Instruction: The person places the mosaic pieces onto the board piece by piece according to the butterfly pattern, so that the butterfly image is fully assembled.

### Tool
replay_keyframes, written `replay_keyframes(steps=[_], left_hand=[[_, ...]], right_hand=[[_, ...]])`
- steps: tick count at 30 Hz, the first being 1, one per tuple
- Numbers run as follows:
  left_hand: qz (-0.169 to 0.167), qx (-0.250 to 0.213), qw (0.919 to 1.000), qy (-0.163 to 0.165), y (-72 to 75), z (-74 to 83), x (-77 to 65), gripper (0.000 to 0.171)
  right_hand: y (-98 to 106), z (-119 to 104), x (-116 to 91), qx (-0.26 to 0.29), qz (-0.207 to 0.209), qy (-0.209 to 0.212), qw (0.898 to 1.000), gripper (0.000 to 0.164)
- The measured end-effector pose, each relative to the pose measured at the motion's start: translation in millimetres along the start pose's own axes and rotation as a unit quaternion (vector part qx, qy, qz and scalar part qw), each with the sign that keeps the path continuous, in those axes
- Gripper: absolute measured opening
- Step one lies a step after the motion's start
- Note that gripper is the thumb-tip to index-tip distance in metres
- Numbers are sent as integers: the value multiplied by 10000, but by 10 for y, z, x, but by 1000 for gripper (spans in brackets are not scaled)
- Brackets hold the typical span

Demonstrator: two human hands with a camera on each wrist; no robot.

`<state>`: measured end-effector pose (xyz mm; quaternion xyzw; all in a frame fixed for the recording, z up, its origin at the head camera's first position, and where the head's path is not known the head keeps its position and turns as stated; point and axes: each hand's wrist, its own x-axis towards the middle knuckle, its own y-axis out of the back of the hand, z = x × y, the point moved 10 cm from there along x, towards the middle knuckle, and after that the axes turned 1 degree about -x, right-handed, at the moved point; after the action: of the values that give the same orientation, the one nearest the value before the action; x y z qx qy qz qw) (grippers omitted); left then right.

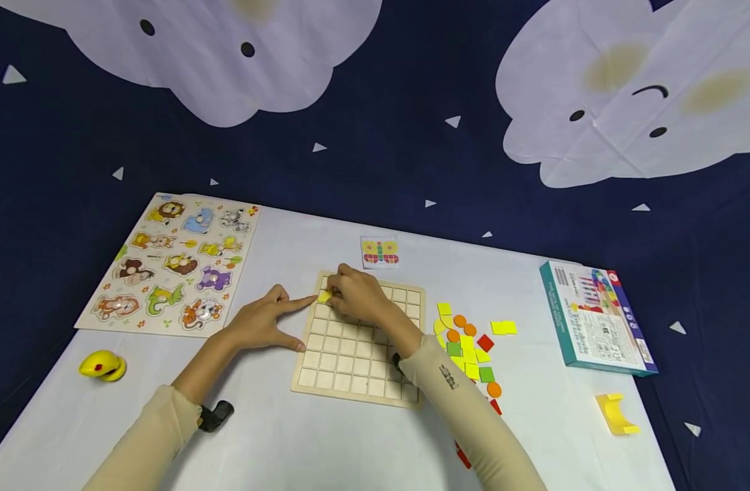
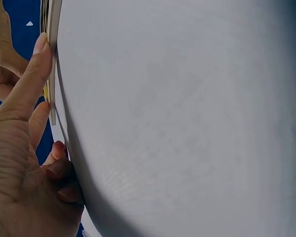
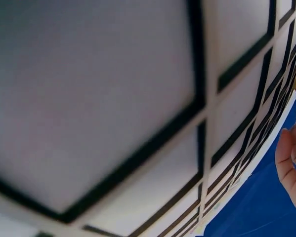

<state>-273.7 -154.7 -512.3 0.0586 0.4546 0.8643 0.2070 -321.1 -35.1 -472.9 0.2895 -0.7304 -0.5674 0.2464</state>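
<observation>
A wooden grid board (image 1: 335, 389) lies flat on the white table, with a yellow tile (image 1: 324, 296) in its upper left corner area. My right hand (image 1: 358, 296) is over that corner, fingertips bent down and pinching at a small yellow piece that the fingers mostly hide. In the right wrist view the right hand (image 3: 293, 158) shows only at the edge, beyond the grid. My left hand (image 1: 261, 320) is at the board's left side, index finger and thumb stretched out to its edge. The left wrist view shows the left hand (image 2: 14, 158) with its other fingers bent.
A butterfly pattern card (image 1: 380, 253) lies behind the board. Loose yellow, orange, green and red pieces (image 1: 467, 348) are scattered to its right. An animal puzzle (image 1: 178, 273) and yellow toy (image 1: 103, 366) are left; a box (image 1: 596, 317) and yellow curved block (image 1: 616, 414) are right.
</observation>
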Motion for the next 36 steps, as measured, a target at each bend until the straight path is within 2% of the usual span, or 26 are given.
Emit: replay_keyframes(steps=[5, 9, 14, 17, 21, 27, 36], left_hand=[[5, -11, 10000, 26, -5, 2, -3, 98], [2, -21, 10000, 40, -9, 11, -3, 98], [-33, -63, 9999, 138, -13, 10, -8, 97], [-24, -67, 9998, 160, -9, 10, -9, 97], [-28, -44, 9999, 163, -14, 5, -2, 98], [-11, -52, 9998, 199, -16, -24, -5, 100], [6, -36, 9998, 182, -19, -12, -1, 99]], right_hand=[[-37, 5, -2, 118, -215, -195, 9995, 15], [-12, -8, -19, -71, -273, -189, 9994, 21], [123, 11, -91, -143, -223, -224, 9994, 35], [232, 78, -188, -44, -131, -278, 9995, 36], [350, 264, -384, 0, 26, -389, 9992, 34], [449, 666, -715, -27, 182, -695, 9974, 30], [521, 1239, -1226, 90, 239, -1303, 9911, 26]])
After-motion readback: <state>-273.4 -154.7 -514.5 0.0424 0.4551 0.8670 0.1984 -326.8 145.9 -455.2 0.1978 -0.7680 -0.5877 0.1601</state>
